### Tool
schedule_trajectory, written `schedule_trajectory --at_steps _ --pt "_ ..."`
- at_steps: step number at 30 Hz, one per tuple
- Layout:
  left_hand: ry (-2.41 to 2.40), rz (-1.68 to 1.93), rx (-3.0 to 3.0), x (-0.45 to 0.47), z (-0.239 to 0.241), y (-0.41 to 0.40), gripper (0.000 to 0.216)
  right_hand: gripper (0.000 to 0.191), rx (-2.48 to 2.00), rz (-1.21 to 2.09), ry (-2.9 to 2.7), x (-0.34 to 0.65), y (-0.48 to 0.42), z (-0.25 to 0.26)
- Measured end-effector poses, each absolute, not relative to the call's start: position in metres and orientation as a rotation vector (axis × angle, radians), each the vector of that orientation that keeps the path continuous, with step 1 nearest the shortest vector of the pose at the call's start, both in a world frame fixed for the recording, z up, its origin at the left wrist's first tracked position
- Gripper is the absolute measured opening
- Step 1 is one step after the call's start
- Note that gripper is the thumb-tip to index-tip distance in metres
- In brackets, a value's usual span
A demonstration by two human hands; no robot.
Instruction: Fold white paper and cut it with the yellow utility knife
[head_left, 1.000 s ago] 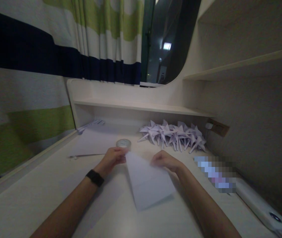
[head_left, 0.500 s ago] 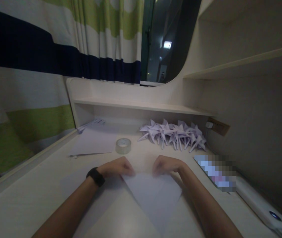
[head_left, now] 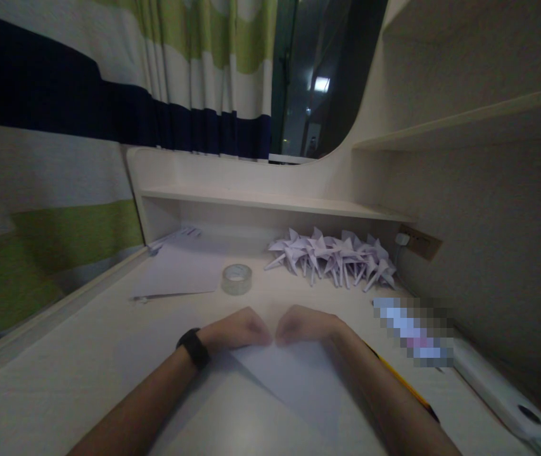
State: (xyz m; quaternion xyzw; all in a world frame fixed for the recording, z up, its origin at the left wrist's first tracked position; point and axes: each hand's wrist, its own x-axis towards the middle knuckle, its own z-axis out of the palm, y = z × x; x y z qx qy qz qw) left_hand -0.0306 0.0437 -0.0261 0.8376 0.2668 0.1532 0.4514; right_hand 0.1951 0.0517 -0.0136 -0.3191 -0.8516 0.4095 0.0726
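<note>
A sheet of white paper (head_left: 294, 380) lies on the desk in front of me, its far edge under my fingers. My left hand (head_left: 242, 328), with a dark band on the wrist, pinches that edge. Close beside it, my right hand (head_left: 303, 325) is closed on the same edge, the fingertips of both hands almost meeting. Motion blurs the fingers a little. Another pale sheet (head_left: 151, 348) lies flat under and left of my left forearm.
A roll of clear tape (head_left: 237, 280) stands beyond my hands. Folded paper pinwheels (head_left: 332, 256) are heaped at the back, and a paper stack (head_left: 180, 269) lies back left. On the right are a blurred-out phone (head_left: 408, 329), a yellow pencil (head_left: 401, 380) and a long white device (head_left: 503, 392).
Both hands have come closer together along the paper's far edge and slightly toward me. The pencil beside my right forearm has come into view.
</note>
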Motion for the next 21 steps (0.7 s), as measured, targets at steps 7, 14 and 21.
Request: schedule_trajectory --at_steps 7,14,21 --pt "0.662 0.375 2.039 -0.032 -0.023 0.043 0.041 0.024 -1.030 1.209 -2.469 0.185 0.045 -0.015" --pt "0.666 0.368 2.017 -0.037 -0.020 0.048 0.035 0.026 -1.028 1.318 -2.365 0.199 0.052 -0.008" --pt "0.689 0.389 1.921 -0.044 -0.018 0.048 0.028 0.027 -1.043 1.360 -2.358 0.210 0.052 0.002"
